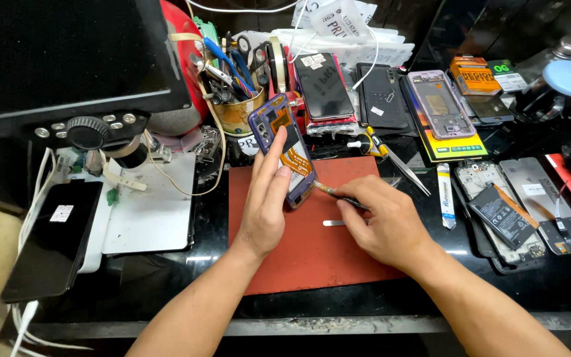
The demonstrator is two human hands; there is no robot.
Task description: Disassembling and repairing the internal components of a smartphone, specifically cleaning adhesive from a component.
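My left hand (267, 201) holds an opened purple phone (283, 147) upright and tilted, its bottom end resting on the red work mat (312, 254). The phone's back is off, showing an orange flex cable and a dark battery area. My right hand (383, 221) grips a thin tool (328, 190) with a dark handle, its tip touching the phone's lower right edge. A small silver metal piece (334, 223) lies on the mat just under my right hand.
A tin of tools (236, 109) stands behind the phone. Several opened phones and frames (439, 106) lie at the back and right, one with a loose battery (502, 215). Tweezers (408, 172) rest at the mat's right edge. A dark phone (54, 238) lies left, under a microscope (90, 132).
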